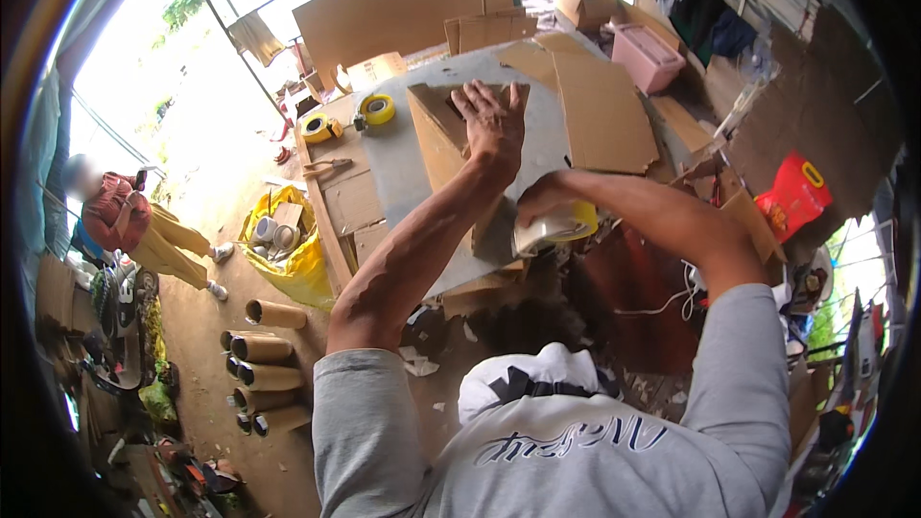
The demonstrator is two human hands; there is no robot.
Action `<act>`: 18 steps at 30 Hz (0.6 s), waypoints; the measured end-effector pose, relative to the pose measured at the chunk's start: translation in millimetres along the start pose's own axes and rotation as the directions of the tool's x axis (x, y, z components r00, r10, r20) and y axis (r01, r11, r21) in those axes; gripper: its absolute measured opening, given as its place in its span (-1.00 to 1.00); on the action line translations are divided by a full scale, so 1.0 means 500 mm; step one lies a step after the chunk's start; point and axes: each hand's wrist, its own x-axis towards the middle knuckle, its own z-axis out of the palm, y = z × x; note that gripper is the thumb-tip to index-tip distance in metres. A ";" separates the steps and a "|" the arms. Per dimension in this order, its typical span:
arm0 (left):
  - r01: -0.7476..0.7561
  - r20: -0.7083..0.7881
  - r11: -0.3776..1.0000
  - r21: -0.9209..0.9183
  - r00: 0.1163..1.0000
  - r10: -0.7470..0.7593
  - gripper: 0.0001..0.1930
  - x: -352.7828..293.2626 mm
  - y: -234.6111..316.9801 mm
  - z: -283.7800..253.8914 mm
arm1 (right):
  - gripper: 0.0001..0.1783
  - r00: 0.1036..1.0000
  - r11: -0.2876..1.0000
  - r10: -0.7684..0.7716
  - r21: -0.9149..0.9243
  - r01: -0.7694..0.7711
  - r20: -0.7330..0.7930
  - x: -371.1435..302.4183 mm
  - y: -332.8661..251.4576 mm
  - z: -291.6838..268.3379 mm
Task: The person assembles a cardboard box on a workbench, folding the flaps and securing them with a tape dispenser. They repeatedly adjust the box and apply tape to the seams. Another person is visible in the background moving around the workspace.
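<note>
On a grey-topped table stands a brown cardboard box, long and angled toward me. My left hand lies on its far part, fingers stretched out and pressing down. Close to the box's near end, my right hand grips a wide roll of clear packing tape with a yellow edge. Its fingers are partly hidden behind the wrist and the roll. Whether a strip of tape runs onto the box, I cannot tell.
Two yellow tape dispensers and pliers lie on the table's left. Flat cardboard covers its right. A yellow sack and several cardboard tubes are on the floor. A person stands at the left.
</note>
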 end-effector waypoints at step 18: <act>-0.013 -0.040 0.993 -0.117 0.999 0.008 -0.64 0.154 -0.019 -0.040 | -0.47 0.958 0.294 -0.022 0.914 0.280 -0.286 0.136 0.354 0.435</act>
